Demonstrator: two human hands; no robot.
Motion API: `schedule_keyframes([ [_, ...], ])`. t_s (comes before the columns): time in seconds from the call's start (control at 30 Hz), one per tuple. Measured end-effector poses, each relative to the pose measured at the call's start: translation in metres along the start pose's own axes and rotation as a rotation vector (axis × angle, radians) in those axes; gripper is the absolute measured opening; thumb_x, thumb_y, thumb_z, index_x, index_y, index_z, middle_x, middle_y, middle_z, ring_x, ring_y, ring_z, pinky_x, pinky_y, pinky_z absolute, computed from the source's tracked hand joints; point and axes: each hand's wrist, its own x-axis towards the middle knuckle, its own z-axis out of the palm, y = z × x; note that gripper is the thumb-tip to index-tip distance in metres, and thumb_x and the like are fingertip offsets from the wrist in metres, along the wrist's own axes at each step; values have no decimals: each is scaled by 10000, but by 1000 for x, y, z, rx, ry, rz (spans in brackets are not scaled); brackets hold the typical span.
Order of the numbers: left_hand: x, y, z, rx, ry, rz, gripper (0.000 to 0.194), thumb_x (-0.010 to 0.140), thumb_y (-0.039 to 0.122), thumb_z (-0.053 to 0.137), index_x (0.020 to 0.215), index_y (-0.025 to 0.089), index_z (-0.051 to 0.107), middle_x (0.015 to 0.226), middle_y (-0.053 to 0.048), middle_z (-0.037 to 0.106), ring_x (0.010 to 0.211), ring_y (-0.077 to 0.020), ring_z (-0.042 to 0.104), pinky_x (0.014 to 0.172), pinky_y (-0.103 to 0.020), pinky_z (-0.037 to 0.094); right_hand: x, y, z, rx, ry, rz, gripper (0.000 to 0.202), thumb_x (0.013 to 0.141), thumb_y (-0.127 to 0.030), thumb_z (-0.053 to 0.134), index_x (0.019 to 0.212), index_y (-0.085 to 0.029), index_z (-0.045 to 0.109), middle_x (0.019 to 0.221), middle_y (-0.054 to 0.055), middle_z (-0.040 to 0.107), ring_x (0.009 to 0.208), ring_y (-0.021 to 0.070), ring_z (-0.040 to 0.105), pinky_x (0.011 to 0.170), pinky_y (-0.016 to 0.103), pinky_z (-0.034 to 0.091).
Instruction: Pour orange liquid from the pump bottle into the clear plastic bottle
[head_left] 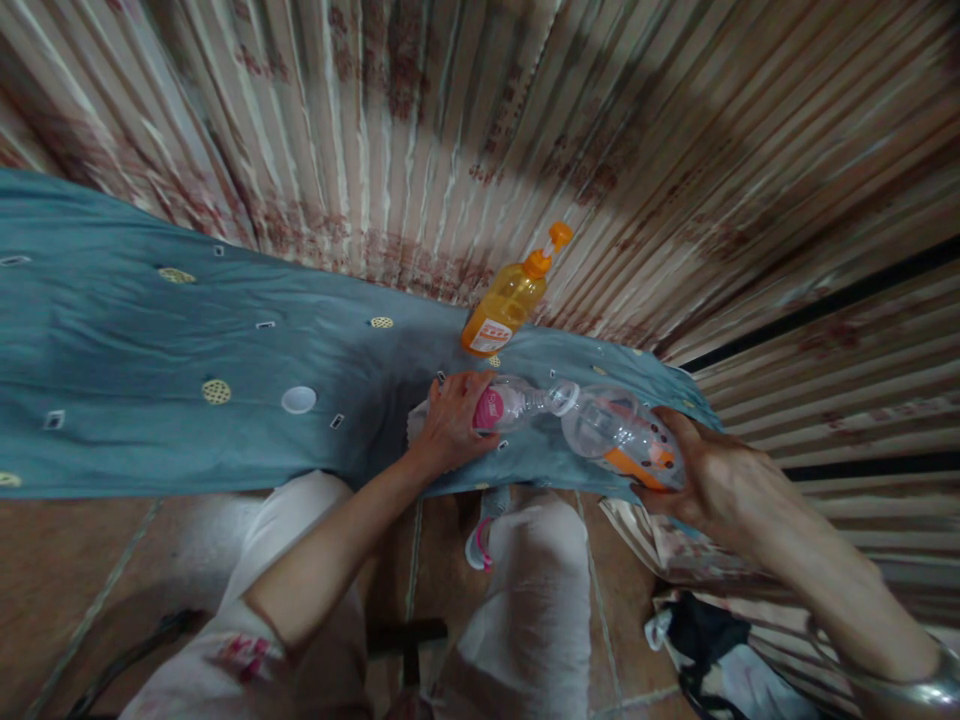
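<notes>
My left hand (pixel 454 420) is wrapped round a clear plastic bottle (pixel 517 400) with a pink label, low over the blue-green cloth. A larger clear plastic bottle (pixel 611 430), with orange patches and small dark marks on its side, is gripped near its right end by my right hand (pixel 697 470). The two bottles point toward each other, neck to mouth; whether they touch or one sits inside the other I cannot tell. Just behind them stands a pump bottle (pixel 504 305) of orange-yellow liquid, with an orange pump top. A white round cap-like disc (pixel 299 400) lies left of my left hand.
A blue-green patterned cloth (pixel 135 350) covers the long narrow table. Pleated curtains (pixel 360 130) hang right behind it and along the right side. Below the front edge are my legs (pixel 536 590) and a tiled floor (pixel 67 560). A dark and white bundle (pixel 712 640) lies at lower right.
</notes>
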Motion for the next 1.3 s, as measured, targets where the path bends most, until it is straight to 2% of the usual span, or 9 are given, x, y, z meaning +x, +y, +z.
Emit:
schedule_keyframes([
  [0.2,0,0,0,4,-3,-1,831,670,326,729,1390,231,325,1378,-114,481,1269,-304,425,1091,-528,280,-2,2,3,14,32,-13,552,751,-344,657,1210,-108,461,888,127,703,762,310,698,641,349,506],
  [0.4,0,0,0,10,2,5,825,669,322,729,1387,241,329,1371,-106,486,1261,-305,434,1088,-524,286,-2,1,2,19,16,6,455,746,-331,647,1134,-151,493,843,99,698,727,292,696,623,333,495],
  [0.6,0,-2,2,16,6,11,838,672,335,727,1399,233,322,1368,-111,482,1263,-304,433,1087,-514,288,0,-1,-3,-15,27,-20,489,716,-315,678,1122,-127,482,784,92,694,701,308,697,576,334,481],
  [0.97,0,-1,1,14,-2,3,831,672,333,727,1394,242,326,1365,-112,483,1256,-306,438,1080,-516,292,-1,1,1,-9,61,-37,484,726,-312,672,1133,-134,480,818,104,703,713,315,701,605,348,501],
  [1.3,0,1,-1,19,6,11,821,672,308,724,1389,213,336,1348,-121,495,1243,-309,441,1071,-519,303,-1,0,-2,1,13,1,467,731,-308,663,1129,-140,487,833,108,702,739,305,699,623,333,489],
])
